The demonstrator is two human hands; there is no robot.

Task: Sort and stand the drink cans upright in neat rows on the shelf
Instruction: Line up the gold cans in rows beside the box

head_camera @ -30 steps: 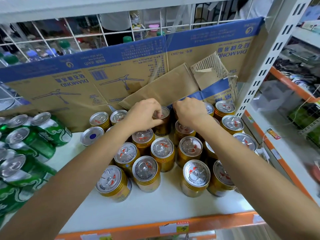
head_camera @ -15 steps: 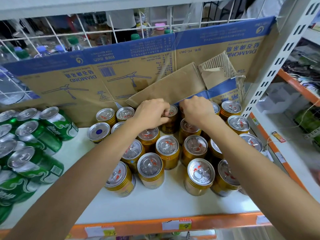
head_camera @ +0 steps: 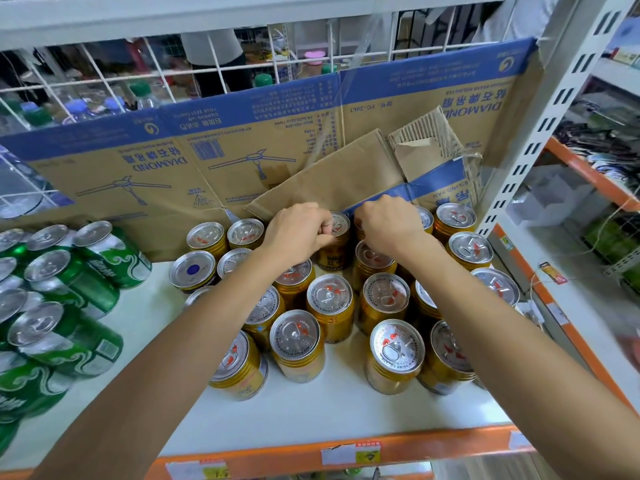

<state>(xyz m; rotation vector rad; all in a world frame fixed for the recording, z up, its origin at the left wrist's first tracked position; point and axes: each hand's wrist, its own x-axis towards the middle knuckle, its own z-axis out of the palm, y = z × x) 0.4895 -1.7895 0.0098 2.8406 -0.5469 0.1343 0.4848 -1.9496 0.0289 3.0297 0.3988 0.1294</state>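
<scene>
Both my hands are at the far row of the shelf [head_camera: 346, 407]. Left hand [head_camera: 298, 233] has its fingers curled round the rim of an upright gold can [head_camera: 335, 244], axis vertical, just under the cardboard flap [head_camera: 332, 178]. Right hand [head_camera: 384, 225] sits just right of it, fingers bent over a neighbouring can; can't tell if it grips. Left is nearer.

The shelf [head_camera: 329, 410] lies bare along its front edge and in a lane between the green cans [head_camera: 69, 306] and the gold cans [head_camera: 329, 306]. Behind, a cardboard sheet [head_camera: 242, 168] walls the back (its torn flap [head_camera: 332, 181] overhangs the rear cans), and the steel upright [head_camera: 540, 133] closes the right.
</scene>
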